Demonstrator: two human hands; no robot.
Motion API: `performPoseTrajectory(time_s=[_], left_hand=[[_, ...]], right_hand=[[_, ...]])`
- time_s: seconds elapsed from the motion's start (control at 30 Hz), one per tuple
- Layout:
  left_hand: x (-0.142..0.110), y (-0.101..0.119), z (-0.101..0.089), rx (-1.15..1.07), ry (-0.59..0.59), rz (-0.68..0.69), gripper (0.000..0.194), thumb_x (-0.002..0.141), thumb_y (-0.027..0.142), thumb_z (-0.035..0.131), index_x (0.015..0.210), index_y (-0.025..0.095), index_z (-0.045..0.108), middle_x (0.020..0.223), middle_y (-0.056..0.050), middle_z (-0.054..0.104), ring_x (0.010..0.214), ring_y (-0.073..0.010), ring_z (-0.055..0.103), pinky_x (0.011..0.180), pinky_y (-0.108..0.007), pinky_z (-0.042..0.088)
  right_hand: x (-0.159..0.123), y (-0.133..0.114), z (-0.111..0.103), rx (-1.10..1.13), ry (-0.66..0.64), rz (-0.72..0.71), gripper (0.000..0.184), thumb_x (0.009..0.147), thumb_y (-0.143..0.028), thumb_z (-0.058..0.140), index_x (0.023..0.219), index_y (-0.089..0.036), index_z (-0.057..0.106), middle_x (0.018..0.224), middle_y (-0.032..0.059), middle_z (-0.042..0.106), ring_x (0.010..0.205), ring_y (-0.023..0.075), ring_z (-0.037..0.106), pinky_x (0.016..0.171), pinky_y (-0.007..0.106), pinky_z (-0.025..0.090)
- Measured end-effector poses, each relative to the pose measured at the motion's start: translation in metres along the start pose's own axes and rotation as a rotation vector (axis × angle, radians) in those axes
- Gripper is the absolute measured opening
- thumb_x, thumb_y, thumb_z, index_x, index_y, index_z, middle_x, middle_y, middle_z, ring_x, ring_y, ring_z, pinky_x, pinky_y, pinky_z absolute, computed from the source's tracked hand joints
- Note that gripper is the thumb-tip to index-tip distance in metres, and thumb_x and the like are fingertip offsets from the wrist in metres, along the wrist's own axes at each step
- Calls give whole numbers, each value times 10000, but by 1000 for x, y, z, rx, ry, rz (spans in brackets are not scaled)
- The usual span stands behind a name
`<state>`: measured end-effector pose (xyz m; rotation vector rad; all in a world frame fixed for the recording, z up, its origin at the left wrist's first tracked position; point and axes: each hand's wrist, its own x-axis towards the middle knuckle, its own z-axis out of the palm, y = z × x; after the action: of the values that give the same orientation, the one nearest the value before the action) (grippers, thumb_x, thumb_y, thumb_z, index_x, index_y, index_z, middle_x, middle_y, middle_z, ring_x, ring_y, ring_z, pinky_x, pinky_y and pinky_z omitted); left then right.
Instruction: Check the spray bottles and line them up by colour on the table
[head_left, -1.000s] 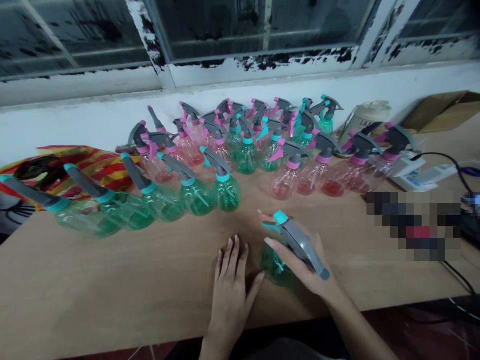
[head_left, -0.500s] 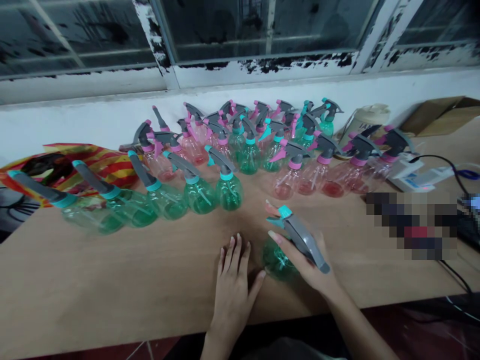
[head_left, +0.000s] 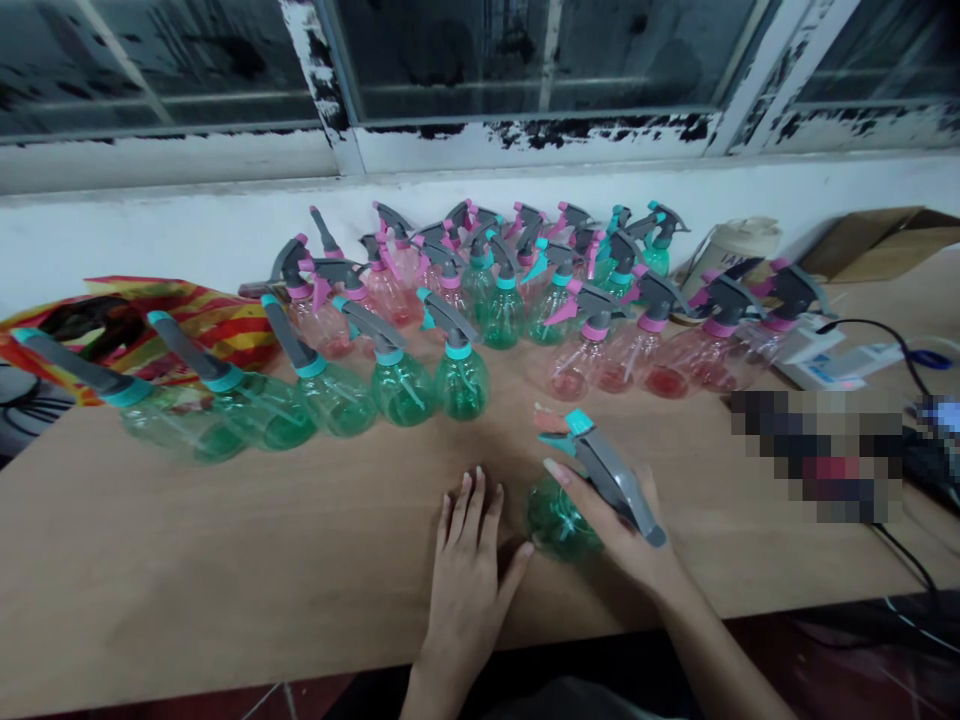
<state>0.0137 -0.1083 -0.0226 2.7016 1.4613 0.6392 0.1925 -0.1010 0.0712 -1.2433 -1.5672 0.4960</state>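
My right hand (head_left: pixel 622 535) is wrapped round the neck of a green spray bottle (head_left: pixel 559 520) with a grey and turquoise trigger head. The bottle stands near the front of the wooden table (head_left: pixel 247 580), its nozzle facing away from me. Palm down on the tabletop, my left hand (head_left: pixel 469 560) lies with fingers stretched and holds nothing, its thumb close to the bottle's base. Beyond it is a row of green spray bottles (head_left: pixel 403 388). Pink spray bottles (head_left: pixel 574 375) form another row to the right.
Several more pink and green bottles (head_left: pixel 501 315) crowd against the wall. A striped red and yellow bag (head_left: pixel 225 325) lies at left. Right, there are a pale jar (head_left: pixel 739 250), a cardboard box (head_left: pixel 874 245), a white device (head_left: pixel 825 365), black cables (head_left: pixel 907 560) and a blurred-out patch.
The view has shifted slightly. Both hands and the green spray bottle stay nearly in place, with my right hand still gripping the bottle.
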Motion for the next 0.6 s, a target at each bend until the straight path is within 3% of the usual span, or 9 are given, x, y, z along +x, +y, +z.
performPoseTrajectory(time_s=[0.23, 0.5, 0.6], left_hand=[[0, 0, -2, -4, -14, -2, 576, 934, 328, 512, 1432, 113, 317, 1488, -184, 335, 1389, -302, 267, 1090, -507, 278], [0, -1, -1, 24, -18, 9, 581, 924, 334, 528, 1414, 85, 340, 1487, -201, 325, 1384, -312, 278, 1084, -516, 286], [0, 0, -1, 24, -15, 4, 571, 934, 340, 509, 1421, 100, 334, 1487, -188, 334, 1385, -304, 279, 1086, -509, 287]], right_hand=[[-2, 9, 4, 89, 15, 81, 191, 841, -302, 622, 1028, -279, 653, 1056, 34, 707, 1054, 258, 648, 935, 400, 505], [-5, 13, 6, 52, 51, 156, 110, 847, -354, 615, 834, -255, 663, 821, 18, 718, 762, 210, 702, 644, 298, 554], [-5, 12, 5, 48, 31, 147, 93, 850, -333, 616, 859, -254, 665, 843, 17, 721, 758, 204, 702, 656, 300, 554]])
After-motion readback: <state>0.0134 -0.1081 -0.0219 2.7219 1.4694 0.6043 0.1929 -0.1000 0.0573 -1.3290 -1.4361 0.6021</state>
